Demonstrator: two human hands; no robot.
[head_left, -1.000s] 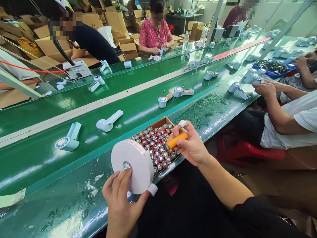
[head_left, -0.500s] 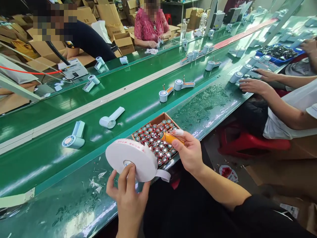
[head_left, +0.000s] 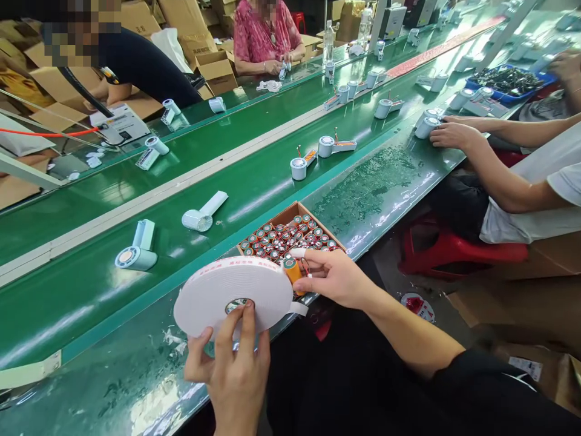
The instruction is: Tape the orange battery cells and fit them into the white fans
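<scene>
A large roll of white double-sided tape (head_left: 200, 309) with red print on its edge is held by my left hand (head_left: 238, 363), two fingertips at its core. A short loose end (head_left: 298, 309) of the tape sticks out at the roll's right. My right hand (head_left: 338, 278), one finger wearing a white cover, grips an orange cylindrical battery (head_left: 293, 274) with thin wires. The battery is close against the roll's right edge; whether they touch I cannot tell. Behind them a cardboard box (head_left: 297, 209) holds many such batteries standing on end, partly hidden by the roll and my hand.
On the green conveyor belt (head_left: 254, 175) lie several pale blue handheld-fan bodies, one of them (head_left: 136, 257) at left. A co-worker's hand (head_left: 449, 130) handles similar parts at right, near a blue tray (head_left: 508, 85). A red stool (head_left: 431, 248) stands below the table's edge.
My right hand has brought the battery down and left to the tape roll, turning it more upright. The roll has shifted left and tilted flatter. The co-worker at right has moved parts.
</scene>
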